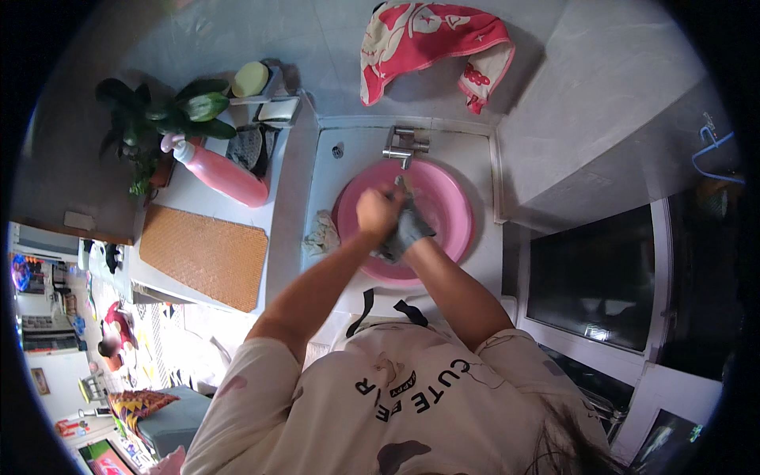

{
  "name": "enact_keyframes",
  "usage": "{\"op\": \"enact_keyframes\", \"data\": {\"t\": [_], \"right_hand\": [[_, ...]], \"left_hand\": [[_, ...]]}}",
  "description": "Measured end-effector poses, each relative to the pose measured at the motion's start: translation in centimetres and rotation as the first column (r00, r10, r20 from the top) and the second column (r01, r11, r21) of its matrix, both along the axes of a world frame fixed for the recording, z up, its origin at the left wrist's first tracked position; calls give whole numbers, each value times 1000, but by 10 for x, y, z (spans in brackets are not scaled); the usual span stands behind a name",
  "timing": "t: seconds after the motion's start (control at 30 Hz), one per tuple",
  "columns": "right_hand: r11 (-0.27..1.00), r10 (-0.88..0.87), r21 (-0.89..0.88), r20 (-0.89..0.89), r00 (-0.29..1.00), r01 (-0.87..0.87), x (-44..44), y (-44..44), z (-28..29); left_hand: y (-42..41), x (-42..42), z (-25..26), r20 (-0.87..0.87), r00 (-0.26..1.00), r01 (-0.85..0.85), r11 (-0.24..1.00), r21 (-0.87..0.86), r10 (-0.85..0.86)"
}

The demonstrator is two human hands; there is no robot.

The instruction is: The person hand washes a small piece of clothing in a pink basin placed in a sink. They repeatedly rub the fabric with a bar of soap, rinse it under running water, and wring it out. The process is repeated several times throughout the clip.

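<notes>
A pink plastic basin stands in the sink below a metal faucet. Over the basin, my left hand is closed on a grey cloth. Part of this cloth is draped over my right hand, hiding most of its fingers, so its grip cannot be made out. Both hands are close together and slightly blurred. A crumpled pale cloth lies beside the basin's left side.
Left of the sink, a pink pump bottle lies tilted on the counter near potted plants, a soap bar and a tan woven mat. A red-and-white towel hangs above the faucet. Another person is far off, lower left.
</notes>
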State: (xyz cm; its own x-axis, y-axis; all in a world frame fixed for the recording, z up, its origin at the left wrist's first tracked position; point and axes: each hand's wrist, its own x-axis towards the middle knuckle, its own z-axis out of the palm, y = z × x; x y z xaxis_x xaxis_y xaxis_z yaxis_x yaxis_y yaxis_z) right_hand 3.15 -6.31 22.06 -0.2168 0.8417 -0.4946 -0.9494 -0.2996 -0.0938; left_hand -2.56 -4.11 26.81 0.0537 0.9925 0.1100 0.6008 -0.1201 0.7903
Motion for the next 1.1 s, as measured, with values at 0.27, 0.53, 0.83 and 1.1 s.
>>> {"op": "enact_keyframes", "data": {"t": [0.27,0.53,0.83,1.1], "right_hand": [[956,99,292,-356,929,10,26,-10,-23],[906,294,381,-257,921,-183,32,-8,21],[970,234,142,-312,921,-199,100,-68,-16],[912,321,-349,934,-158,-214,170,-98,-97]], "left_hand": [[-34,31,-6,4,1000,30,1000,-10,-30],[37,-33,-12,767,539,470,631,-618,349],[16,-62,108,979,157,734,648,-203,130],[9,-59,149,992,119,820,568,-76,-39]]}}
